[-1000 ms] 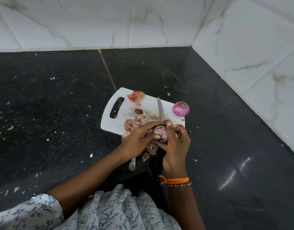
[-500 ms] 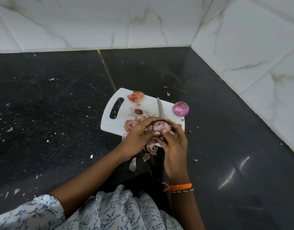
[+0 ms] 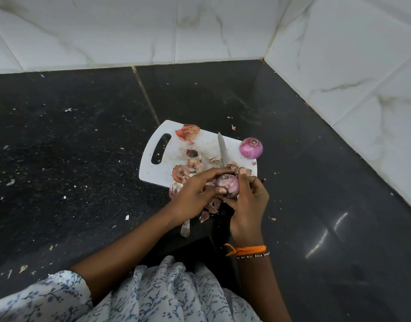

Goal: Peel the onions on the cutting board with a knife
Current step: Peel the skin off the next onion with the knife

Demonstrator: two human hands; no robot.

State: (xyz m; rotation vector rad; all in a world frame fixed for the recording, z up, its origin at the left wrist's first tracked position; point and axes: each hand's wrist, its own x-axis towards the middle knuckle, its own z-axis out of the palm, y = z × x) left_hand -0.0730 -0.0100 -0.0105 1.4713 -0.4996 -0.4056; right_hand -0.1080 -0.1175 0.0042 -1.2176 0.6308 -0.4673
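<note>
My left hand grips a partly peeled purple onion from the left, fingers curled over its top. My right hand holds the same onion from the right, its thumb against the side. Both hands hover over the near edge of the white cutting board. A knife lies on the board with its blade pointing away; its handle is hidden behind my hands. A peeled purple onion sits at the board's far right corner.
Dry onion skins lie scattered on the board and on the black floor in front of it. White marble-tiled walls close the corner behind and to the right. My patterned clothing fills the bottom of the view.
The onion has shifted slightly in my hands, up and then back down, while my fingers work around it. The knife and the peeled onion have not moved.
</note>
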